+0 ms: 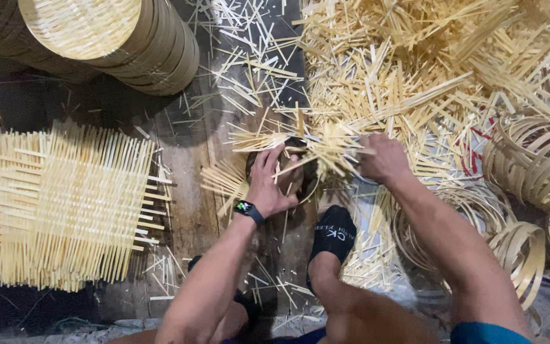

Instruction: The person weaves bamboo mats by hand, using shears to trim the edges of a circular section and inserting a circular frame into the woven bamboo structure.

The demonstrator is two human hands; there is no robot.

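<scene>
Centre of frame: left hand [268, 185] & right hand [382, 158] both clenched on bundle of pale yellow bamboo strips [326, 150], above black-socked foot [333, 232]; woven bamboo-strip mat [71, 204] at left.

I see pale yellow bamboo strips [326, 150] everywhere. A woven mat [71, 204] shows an open criss-cross grid in the same straw yellow. The hoops [529, 165] are tan. The floor [189, 210] is dark brown wood. My sock [333, 234] is black with white lettering, my watch [247, 209] is black, and my sleeve [485, 334] is teal.
</scene>
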